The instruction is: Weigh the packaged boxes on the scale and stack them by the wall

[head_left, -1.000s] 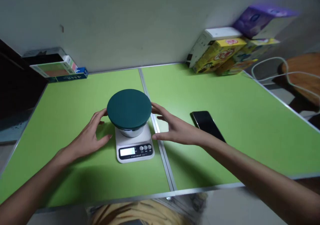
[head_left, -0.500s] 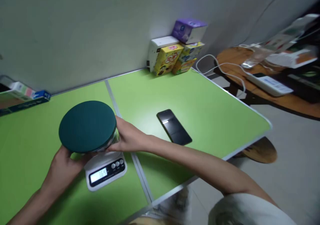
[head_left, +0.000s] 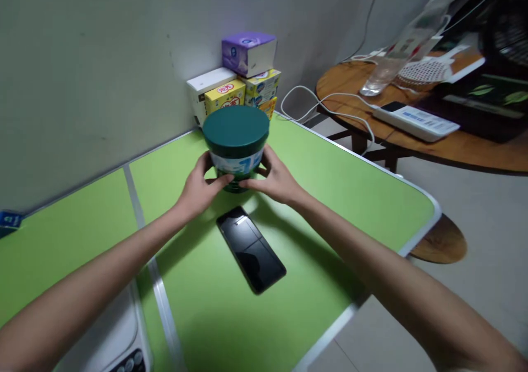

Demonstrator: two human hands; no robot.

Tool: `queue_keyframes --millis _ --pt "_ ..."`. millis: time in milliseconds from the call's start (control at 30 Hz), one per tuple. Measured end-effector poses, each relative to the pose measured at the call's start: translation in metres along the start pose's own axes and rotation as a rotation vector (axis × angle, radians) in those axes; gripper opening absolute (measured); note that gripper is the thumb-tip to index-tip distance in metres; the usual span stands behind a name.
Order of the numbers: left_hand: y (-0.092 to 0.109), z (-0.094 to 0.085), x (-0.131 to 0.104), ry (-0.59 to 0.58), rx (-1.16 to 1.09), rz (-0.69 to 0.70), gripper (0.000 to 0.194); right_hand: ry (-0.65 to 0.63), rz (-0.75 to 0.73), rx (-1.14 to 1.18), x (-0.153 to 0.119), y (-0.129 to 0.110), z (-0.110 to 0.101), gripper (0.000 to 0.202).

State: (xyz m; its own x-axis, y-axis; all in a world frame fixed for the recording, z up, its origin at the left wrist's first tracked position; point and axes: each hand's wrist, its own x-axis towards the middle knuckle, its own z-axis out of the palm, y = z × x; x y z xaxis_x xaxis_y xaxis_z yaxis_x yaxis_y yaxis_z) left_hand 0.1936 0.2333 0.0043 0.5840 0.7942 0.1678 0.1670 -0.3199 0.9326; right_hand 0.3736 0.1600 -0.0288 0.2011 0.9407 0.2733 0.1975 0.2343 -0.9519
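Note:
A round tub with a dark green lid (head_left: pixel 236 131) is upright between my two hands, in front of the stacked boxes. My left hand (head_left: pixel 201 186) wraps its left side and my right hand (head_left: pixel 275 178) its right side, with both thumbs across the front. Whether its base touches the table is hard to tell. Nearer to me, a black phone (head_left: pixel 251 250) lies on the green table (head_left: pixel 330 179). At the lower left, partly under my left forearm, is a white kitchen scale (head_left: pixel 109 333); its display is out of view.
Behind the tub stand yellow boxes (head_left: pixel 264 87), a white box (head_left: pixel 208 80) and a purple tissue pack (head_left: pixel 248 54), against the wall. To the right, a round wooden table (head_left: pixel 342 80) holds a plastic bottle (head_left: pixel 396 53), a white device (head_left: pixel 416 121) and cables.
Both hands have carried the tub off the scale, rightward and away from me, past the phone towards the boxes. The view has swung right.

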Motion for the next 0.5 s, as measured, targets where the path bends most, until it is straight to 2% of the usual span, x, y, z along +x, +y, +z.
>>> queue_keyframes --millis 100,200,367,500 --pt "-0.019 0.036 0.041 -0.074 0.013 -0.003 0.077 0.055 -0.001 0.024 0.018 0.031 -0.035 0.096" --pt "-0.041 0.055 0.078 -0.102 -0.031 -0.018 0.085 0.059 -0.056 0.022 0.044 0.055 -0.053 0.096" --pt "-0.074 0.058 0.128 -0.057 -0.041 0.045 0.088 0.042 -0.131 -0.01 0.094 0.084 -0.06 0.103" --pt "-0.095 0.06 0.148 0.065 0.006 0.057 0.084 0.086 -0.136 -0.078 0.113 0.102 -0.054 0.104"
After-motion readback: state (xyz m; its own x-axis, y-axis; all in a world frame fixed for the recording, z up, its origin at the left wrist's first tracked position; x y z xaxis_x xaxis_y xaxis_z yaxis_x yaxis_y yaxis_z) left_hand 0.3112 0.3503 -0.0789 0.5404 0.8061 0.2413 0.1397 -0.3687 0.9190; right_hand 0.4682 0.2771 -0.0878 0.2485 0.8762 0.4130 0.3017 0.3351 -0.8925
